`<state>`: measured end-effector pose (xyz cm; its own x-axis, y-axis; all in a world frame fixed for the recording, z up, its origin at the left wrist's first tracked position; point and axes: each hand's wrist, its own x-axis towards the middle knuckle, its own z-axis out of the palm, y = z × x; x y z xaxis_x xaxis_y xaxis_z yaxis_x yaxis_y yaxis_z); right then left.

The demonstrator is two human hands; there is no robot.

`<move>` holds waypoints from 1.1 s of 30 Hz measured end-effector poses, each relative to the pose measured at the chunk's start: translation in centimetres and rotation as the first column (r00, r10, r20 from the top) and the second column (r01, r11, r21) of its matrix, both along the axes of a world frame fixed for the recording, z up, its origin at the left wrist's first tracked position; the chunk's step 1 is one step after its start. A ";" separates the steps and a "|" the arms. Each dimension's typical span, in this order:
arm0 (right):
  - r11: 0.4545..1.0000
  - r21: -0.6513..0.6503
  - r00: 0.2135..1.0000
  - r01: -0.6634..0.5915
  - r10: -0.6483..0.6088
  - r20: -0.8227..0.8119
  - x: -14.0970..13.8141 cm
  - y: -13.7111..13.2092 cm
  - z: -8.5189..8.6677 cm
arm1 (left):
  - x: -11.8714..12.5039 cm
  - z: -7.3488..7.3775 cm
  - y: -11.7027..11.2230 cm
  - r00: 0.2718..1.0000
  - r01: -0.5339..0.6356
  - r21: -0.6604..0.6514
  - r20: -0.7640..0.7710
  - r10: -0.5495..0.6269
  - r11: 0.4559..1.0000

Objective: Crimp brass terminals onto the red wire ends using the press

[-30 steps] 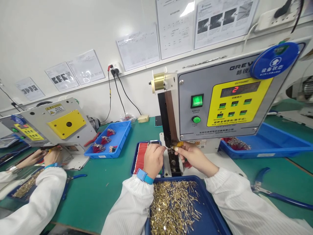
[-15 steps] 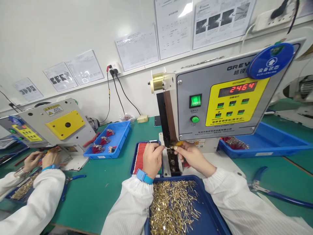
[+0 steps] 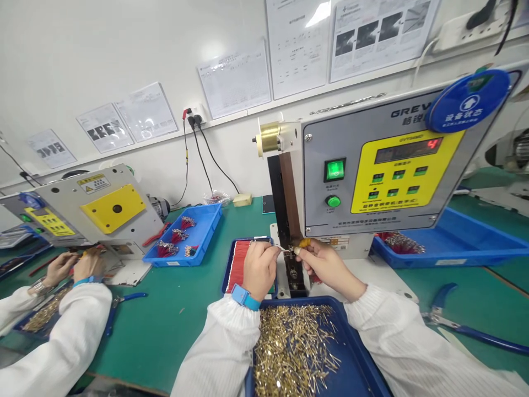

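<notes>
Head view, and barely anything shifts: the machine's (image 3: 351, 157) display (image 3: 407, 151) goes from 2464 to a lone red 4, which I'd put down to camera flicker, not a new count. Both hands stay put, so I'd call it the same step going on. Left hand (image 3: 260, 266) pinches a thin piece (image 3: 284, 250), right over the black tooling (image 3: 294, 271). Right hand (image 3: 328, 267) curls its fingers at the other end; can't tell if they grip it. Gold pins (image 3: 289, 347) lie just below, red wires (image 3: 237, 264) beside the left hand.
</notes>
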<state>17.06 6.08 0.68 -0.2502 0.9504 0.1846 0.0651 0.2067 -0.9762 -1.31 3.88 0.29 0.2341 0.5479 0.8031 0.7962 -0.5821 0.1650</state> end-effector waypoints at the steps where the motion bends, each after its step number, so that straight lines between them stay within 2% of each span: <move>1: 1.000 -0.001 1.000 0.000 0.000 -0.002 0.0 0.0 0.1 | 0.0 0.0 0.0 1.000 -0.001 0.001 -0.002 0.001 1.000; 14: 0.999 -0.045 1.000 0.015 -0.015 0.014 -0.1 -0.2 0.4 | 0.0 -0.2 0.0 1.000 0.002 -0.029 0.001 -0.002 1.000; 33: 0.998 0.035 0.998 0.058 -0.058 0.006 -0.4 0.0 -0.1 | 0.0 -0.2 0.0 1.000 -0.002 -0.035 0.001 0.002 0.999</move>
<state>16.71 6.11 0.58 -0.1963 0.9564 0.2161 0.0843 0.2361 -0.9681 -1.35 3.90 0.12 0.2320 0.5763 0.7836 0.7974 -0.5741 0.1861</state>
